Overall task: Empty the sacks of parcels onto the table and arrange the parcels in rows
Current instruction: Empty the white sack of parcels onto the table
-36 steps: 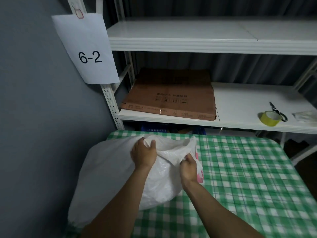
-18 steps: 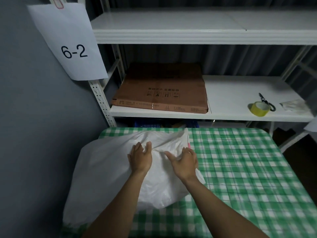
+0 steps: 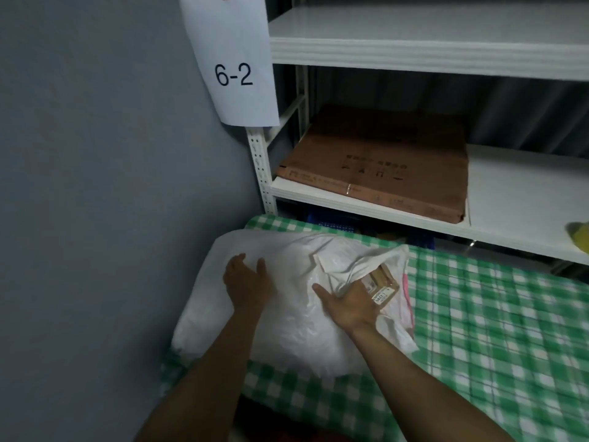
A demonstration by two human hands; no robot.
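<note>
A bulging white sack [image 3: 287, 327] lies on the left end of the table with the green checked cloth [image 3: 497, 339]. The sack's mouth gapes toward the right, and a brown parcel with a white label [image 3: 384, 287] shows inside it. My left hand [image 3: 247, 283] rests flat on top of the sack, fingers spread. At the mouth, my right hand [image 3: 349, 303] reaches in; its fingertips are hidden under the sack's edge beside the parcel, so I cannot tell whether they hold anything.
A grey wall [image 3: 111, 186] runs close along the left. Behind the table stands a white shelf rack [image 3: 414, 59] with a flat brown carton [image 3: 382, 167], a paper sign reading 6-2 [image 3: 236, 65], and a yellow object [image 3: 580, 237] at the right edge.
Both hands let go of the bunched sack top. The left slid left and lies flat; the right moved to the mouth, which has opened and shows a parcel. The view turned left.
</note>
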